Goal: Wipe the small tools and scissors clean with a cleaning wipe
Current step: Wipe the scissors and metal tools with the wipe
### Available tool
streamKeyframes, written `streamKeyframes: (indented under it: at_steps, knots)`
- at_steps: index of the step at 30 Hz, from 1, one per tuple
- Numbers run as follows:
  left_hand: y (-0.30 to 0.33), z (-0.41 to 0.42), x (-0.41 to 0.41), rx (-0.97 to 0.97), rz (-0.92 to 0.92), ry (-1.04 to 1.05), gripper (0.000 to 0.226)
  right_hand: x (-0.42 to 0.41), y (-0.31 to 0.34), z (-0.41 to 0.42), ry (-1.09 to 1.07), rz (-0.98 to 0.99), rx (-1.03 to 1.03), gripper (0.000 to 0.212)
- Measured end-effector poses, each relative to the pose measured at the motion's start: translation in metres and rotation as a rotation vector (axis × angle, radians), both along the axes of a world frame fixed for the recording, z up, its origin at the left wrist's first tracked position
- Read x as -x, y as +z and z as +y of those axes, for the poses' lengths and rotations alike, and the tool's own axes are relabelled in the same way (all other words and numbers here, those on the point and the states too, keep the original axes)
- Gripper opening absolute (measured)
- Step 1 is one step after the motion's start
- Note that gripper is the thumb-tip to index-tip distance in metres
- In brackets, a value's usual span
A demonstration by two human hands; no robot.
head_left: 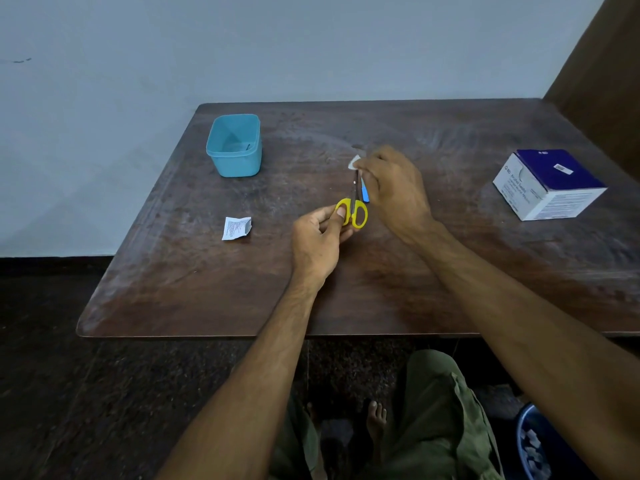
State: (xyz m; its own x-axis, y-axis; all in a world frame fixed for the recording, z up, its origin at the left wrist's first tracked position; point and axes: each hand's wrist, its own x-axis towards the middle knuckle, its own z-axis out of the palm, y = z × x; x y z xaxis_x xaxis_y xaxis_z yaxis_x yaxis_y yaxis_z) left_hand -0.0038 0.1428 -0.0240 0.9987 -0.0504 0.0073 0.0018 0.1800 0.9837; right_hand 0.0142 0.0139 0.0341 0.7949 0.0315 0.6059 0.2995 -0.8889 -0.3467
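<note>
you are in the middle of wiping the scissors (354, 206): your left hand (320, 237) has a closed grip on the yellow handles, thumb pressed on the near loop, holding them just above the surface (381, 282) with the blades pointing away from you. your right hand (393, 183) is pinched round a small white wipe (354, 162) at the far end of the blades, so the tip itself is hidden under the wipe and your fingers. a thin blue tool (364, 192) shows just beside the blades, under your right hand; whether it lies on the surface or is held cannot be told. the torn wipe packet (237, 228) lies to the left, the blue tub (234, 144) stands further back on the left, and the box of swabs (549, 183) sits well apart on the right. this looks like the blade-cleaning step, with the blue tool likely yet to be done. the next move calls for a steady draw of the wipe along the blades, keeping your left grip firm on the handles so they do not twist, and keeping your fingertips behind the wipe and off the edges.
</note>
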Motion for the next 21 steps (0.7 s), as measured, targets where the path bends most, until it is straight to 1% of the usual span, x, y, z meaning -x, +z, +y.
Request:
streamKeyframes:
  at_steps: [4,6,11,14,16,18,21]
  knots:
    - [0.001,0.002,0.000,0.050,0.016,0.010,0.015,0.003,-0.006,0.005,0.040,0.008,0.017,0.028]
    - [0.001,0.003,-0.001,0.050,0.020,0.007,0.017,0.007,-0.011,0.005,0.052,0.030,0.031,0.029]
    - [0.003,0.002,0.000,0.053,0.020,-0.023,0.017,-0.001,-0.008,-0.001,0.002,0.005,-0.007,0.028]
    - [0.002,0.003,-0.001,0.076,0.020,-0.014,0.017,0.004,-0.013,0.003,-0.015,0.032,-0.034,0.028]
    - [0.002,0.004,-0.002,0.078,0.021,-0.001,0.018,0.016,-0.022,0.008,-0.003,0.035,0.072,0.028]
    - [0.003,0.004,-0.002,0.065,0.024,0.000,0.019,0.026,-0.029,0.009,-0.017,0.039,0.193,0.024]
    - [0.002,0.003,-0.002,0.042,0.017,-0.022,0.019,0.022,-0.022,0.006,-0.089,0.069,0.284,0.023]
